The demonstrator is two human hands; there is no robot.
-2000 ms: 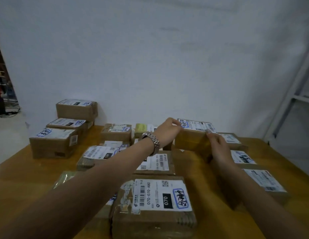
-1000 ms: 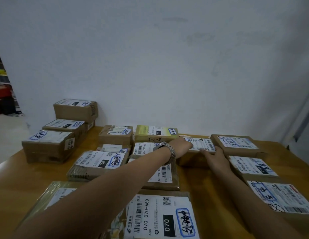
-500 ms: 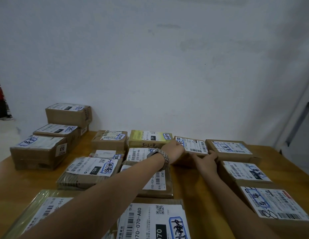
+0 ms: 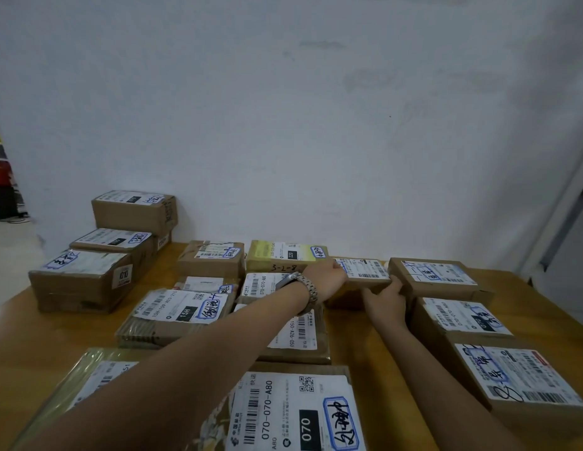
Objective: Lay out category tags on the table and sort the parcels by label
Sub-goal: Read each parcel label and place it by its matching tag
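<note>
A small brown parcel (image 4: 365,271) with a white label rests on the wooden table (image 4: 374,346) in the far row, between a yellow-green parcel (image 4: 283,255) and a brown parcel (image 4: 436,275). My left hand (image 4: 326,278), with a metal watch on the wrist, grips the small parcel's left end. My right hand (image 4: 386,299) holds its near right edge. Both arms stretch out over nearer labelled parcels.
Labelled cardboard parcels lie in rows: a stacked group at the far left (image 4: 88,275), middle columns (image 4: 183,314), a right column (image 4: 514,375), and a large one at the front (image 4: 293,415). A white wall stands behind the table. Bare wood runs between the columns.
The small parcel was held up above the table; it has come down into the far row between its neighbours. Both hands stay on it. The view has shifted slightly.
</note>
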